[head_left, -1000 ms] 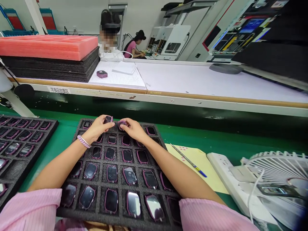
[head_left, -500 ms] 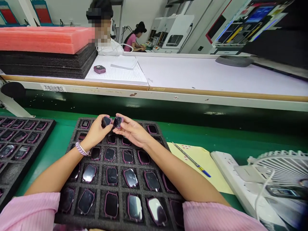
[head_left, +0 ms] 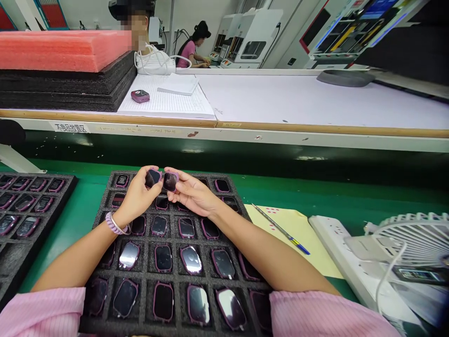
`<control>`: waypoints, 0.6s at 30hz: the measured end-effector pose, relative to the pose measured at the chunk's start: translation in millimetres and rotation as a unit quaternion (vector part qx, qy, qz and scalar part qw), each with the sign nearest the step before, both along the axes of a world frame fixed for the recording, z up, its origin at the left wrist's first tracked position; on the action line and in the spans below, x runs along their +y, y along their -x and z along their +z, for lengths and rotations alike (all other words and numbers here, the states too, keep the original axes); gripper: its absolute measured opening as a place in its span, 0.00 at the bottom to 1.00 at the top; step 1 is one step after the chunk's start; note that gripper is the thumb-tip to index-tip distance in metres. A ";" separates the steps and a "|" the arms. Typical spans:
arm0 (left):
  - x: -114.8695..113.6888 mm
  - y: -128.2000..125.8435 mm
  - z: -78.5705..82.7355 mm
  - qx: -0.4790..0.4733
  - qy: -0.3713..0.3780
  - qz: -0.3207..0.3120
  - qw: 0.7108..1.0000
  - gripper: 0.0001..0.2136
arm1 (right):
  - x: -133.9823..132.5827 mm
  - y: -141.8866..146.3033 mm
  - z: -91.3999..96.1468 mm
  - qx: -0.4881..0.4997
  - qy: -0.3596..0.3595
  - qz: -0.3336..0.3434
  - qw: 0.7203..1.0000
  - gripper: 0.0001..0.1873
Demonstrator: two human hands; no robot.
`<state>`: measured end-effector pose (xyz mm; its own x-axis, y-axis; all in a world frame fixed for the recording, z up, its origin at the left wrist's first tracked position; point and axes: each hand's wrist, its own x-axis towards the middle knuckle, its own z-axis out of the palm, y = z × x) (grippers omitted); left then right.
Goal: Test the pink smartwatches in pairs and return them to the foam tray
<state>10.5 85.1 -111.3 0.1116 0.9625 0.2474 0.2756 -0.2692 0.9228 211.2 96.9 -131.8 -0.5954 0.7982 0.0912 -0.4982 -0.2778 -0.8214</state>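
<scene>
My left hand [head_left: 137,196] pinches a small purple-rimmed watch body [head_left: 153,178] with a dark screen, held just above the far rows of a black foam tray [head_left: 175,255]. My right hand [head_left: 195,193] grips a second watch body [head_left: 170,181] right beside the first, the two almost touching, screens tilted toward me. The tray's pockets hold several more watch bodies, face up. Both forearms lie over the tray, pink sleeves at the bottom edge.
A second foam tray [head_left: 24,210] of watch bodies sits at the left. To the right lie a yellow paper [head_left: 298,234] with a pen [head_left: 280,229], a white power strip [head_left: 336,243] and a fan [head_left: 417,243]. A raised shelf [head_left: 280,126] behind carries foam sheets [head_left: 66,70], lined paper and one watch body [head_left: 140,96]. People sit beyond it.
Both hands lifted a watch body from the far row and turned them screen-up toward me, bringing them close together. The view has tilted slightly.
</scene>
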 end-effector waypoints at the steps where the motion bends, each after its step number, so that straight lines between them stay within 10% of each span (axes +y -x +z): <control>1: -1.1 -0.9 0.5 0.001 -0.001 0.005 1.000 0.24 | -0.2 0.1 0.0 0.006 0.004 0.003 1.000 0.34; 18: -13.0 -2.2 13.0 0.028 -0.034 0.022 0.999 0.22 | -4.3 -2.3 6.0 0.027 -0.012 0.010 1.000 0.31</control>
